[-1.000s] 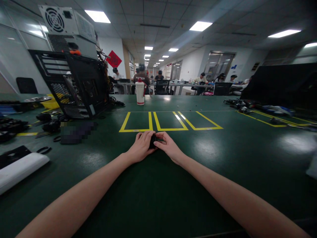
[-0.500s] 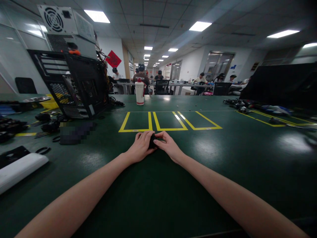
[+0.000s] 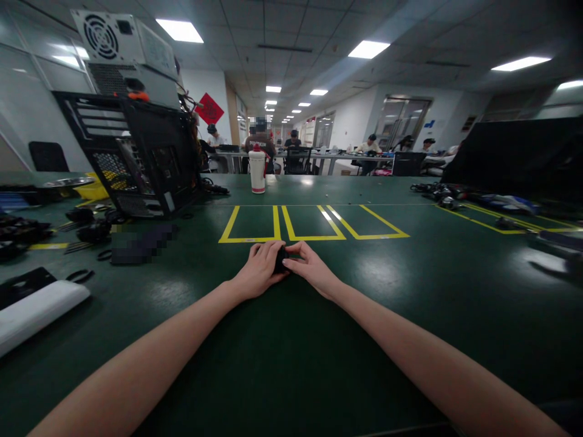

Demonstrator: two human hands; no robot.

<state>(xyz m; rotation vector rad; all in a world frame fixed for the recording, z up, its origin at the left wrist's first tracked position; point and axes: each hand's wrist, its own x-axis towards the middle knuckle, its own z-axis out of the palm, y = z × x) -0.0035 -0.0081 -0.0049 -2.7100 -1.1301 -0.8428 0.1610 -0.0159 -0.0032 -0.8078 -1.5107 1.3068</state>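
Both of my hands meet at a small black object point(image 3: 281, 260) on the green table point(image 3: 291, 352), just in front of the yellow tape outlines point(image 3: 314, 237). My left hand point(image 3: 262, 267) wraps over it from the left, fingers bent and thumb along the near side. From the right, my right hand point(image 3: 310, 268) pinches its edge between thumb and fingers. Most of the object is covered by my fingers, so its kind cannot be made out.
At left stands a black computer case point(image 3: 141, 158) with a power supply unit point(image 3: 122, 39) on top. Nearer lies a white long object point(image 3: 43, 312). A white cup point(image 3: 257, 173) stands beyond the tape. Cables and parts point(image 3: 441, 193) lie at right. People sit at far tables.
My hands and the black object stay practically in place. At the right edge, a dark, elongated object has come into view over the table.
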